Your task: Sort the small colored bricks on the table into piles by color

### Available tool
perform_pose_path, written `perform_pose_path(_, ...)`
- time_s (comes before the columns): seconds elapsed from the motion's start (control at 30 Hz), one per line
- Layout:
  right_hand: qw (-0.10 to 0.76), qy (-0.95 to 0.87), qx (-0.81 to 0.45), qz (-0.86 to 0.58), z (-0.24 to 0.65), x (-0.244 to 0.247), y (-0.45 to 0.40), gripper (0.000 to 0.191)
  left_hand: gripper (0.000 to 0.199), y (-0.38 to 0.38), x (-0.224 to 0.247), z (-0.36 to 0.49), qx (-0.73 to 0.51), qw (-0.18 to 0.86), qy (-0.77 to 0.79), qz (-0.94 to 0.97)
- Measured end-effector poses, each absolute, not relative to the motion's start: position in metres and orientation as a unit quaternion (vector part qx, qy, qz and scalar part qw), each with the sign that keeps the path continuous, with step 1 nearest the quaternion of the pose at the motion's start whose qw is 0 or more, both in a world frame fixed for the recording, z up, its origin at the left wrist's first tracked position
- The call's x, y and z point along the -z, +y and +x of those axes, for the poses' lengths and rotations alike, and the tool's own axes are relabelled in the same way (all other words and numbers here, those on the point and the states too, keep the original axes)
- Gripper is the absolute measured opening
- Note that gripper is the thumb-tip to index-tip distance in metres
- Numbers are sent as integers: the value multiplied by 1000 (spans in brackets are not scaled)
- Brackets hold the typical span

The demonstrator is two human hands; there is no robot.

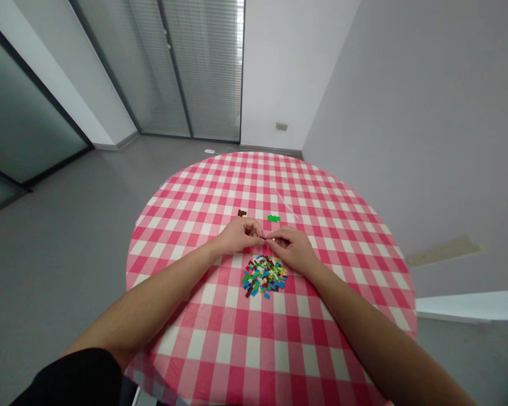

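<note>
Your left hand [239, 234] and right hand [295, 249] have fingertips close together beyond the brick pile [265, 276]; I cannot tell whether either grip is closed.

Whether the fingertips [261, 242] hold anything is too small to tell

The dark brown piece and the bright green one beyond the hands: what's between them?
In the head view, only checked tablecloth shows between the dark brown piece and the green piece; the left hand sits just nearer the wearer.
</note>
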State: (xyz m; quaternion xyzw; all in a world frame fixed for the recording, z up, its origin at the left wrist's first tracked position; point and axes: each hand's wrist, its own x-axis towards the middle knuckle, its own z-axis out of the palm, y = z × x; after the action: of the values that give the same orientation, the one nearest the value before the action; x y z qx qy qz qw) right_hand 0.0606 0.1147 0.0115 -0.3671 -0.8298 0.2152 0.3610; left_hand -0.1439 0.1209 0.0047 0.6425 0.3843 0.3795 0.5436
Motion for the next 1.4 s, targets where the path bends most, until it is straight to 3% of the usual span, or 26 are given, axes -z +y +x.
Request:
perform_pose_path(0.67,332,-837,-217,-377,60,-12,114,7,15,119,-4,-141,-364,522,384,669)
perform_pose_path(1.03,344,-815,-209,-416,68,-8,122,11,4,137,-7,-180,-345,359,481,721)
perform_pose_path(1.4,352,-805,-201,-432,69,-7,121,11,9,142,-2,-182,-329,343,504,721)
